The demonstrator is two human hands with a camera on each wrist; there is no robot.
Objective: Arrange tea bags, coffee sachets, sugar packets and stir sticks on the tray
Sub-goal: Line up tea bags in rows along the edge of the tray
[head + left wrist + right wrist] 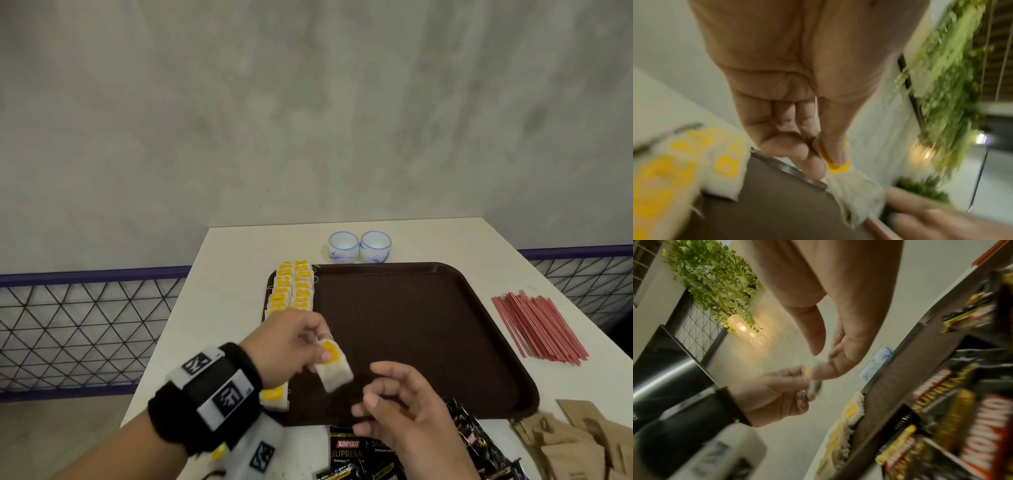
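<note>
A dark brown tray [428, 329] lies on the white table. Two rows of tea bags [294, 287] with yellow tags line its left edge. My left hand [291, 342] pinches one tea bag [334, 368] by its yellow tag [838, 167] and holds it above the tray's near left part. My right hand [400, 404] hovers just right of that bag with relaxed, loosely curled fingers, holding nothing. Black coffee sachets [349, 452] lie in front of the tray, brown sugar packets [575, 442] at the near right, red stir sticks [537, 325] to the tray's right.
Two small white-and-blue cups [359, 246] stand behind the tray. The table ends close to the tray's left side, with a wire-mesh railing [85, 325] beyond. A grey wall rises behind the table. Most of the tray's floor is bare.
</note>
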